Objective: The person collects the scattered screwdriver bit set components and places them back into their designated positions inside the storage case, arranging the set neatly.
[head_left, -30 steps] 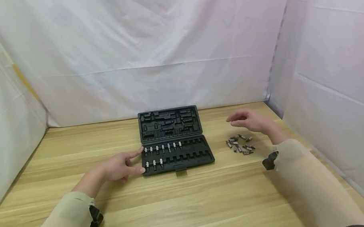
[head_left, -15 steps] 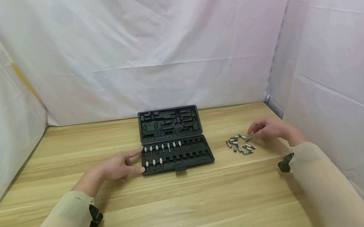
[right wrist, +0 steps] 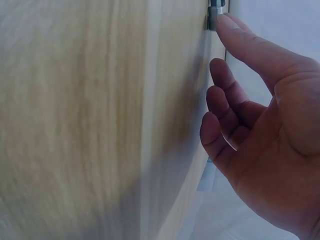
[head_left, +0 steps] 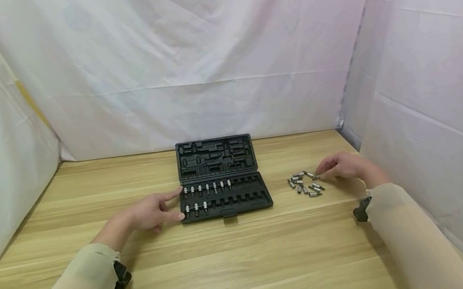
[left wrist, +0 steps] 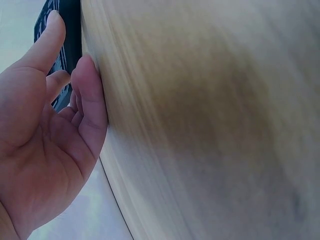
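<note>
My left hand [head_left: 148, 213] touches the left side of an open black plastic case [head_left: 242, 206], index finger near its hinge and thumb at its front corner. Several silver bit sockets [head_left: 199, 189] stand in two rows of slots in the case's lower half. To the right, my right hand [head_left: 342, 166] reaches down at the edge of a loose pile of bit sockets [head_left: 298, 180]. Thumb and index finger pinch one bit socket [right wrist: 213, 19], seen at the top of the right wrist view; the other fingers curl loosely.
The wooden table [head_left: 234, 268] carries the case near its middle. White cloth [head_left: 197, 57] hangs behind it and on both sides. The case's lid [head_left: 218, 172] lies back, with moulded recesses. A latch [head_left: 230, 219] juts from the front edge.
My right hand has moved right and down from above the pile to its right edge, where it has taken hold of a bit socket. The left hand stays at the case.
</note>
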`<state>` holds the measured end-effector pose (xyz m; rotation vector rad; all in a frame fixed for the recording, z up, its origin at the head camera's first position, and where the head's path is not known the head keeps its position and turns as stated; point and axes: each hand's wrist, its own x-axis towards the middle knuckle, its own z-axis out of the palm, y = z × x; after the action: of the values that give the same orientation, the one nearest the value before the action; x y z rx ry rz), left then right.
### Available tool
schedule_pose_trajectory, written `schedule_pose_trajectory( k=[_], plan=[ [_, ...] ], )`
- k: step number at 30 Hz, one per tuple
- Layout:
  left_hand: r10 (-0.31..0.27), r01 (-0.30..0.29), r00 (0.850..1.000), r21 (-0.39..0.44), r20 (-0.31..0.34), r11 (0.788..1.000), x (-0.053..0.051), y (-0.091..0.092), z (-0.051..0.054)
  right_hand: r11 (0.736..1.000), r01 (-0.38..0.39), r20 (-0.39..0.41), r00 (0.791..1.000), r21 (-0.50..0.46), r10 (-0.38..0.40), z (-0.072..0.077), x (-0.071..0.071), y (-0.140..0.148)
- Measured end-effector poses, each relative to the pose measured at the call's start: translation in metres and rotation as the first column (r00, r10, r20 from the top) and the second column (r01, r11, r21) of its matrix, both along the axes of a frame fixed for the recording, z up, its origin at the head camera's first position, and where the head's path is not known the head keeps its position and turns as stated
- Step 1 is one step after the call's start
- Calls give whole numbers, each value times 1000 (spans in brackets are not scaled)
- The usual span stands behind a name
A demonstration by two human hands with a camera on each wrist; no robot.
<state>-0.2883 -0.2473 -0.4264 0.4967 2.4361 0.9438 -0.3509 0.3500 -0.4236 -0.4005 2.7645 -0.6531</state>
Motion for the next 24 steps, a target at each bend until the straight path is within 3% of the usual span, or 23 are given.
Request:
schedule_pose_trajectory(
  k=[9,17,21,24],
  plan=[
    [16,-16,1000,1,14,1000,-2,-1,-3,999,29,19,999,32,-30,0,1,3],
    [12,-12,1000,0,12,1000,-2,-1,-5,999,18,-26,1000,39,-17,-2,5,9],
    [3,-3,1000,-3,-7,1000,-2,-1,-5,995,65,25,998,-78,-63,1,7,9],
    [5,-5,1000,-9,-11,1000,-2,-1,-5,976,89,68,995,-198,-77,5,8,6]
  ],
)
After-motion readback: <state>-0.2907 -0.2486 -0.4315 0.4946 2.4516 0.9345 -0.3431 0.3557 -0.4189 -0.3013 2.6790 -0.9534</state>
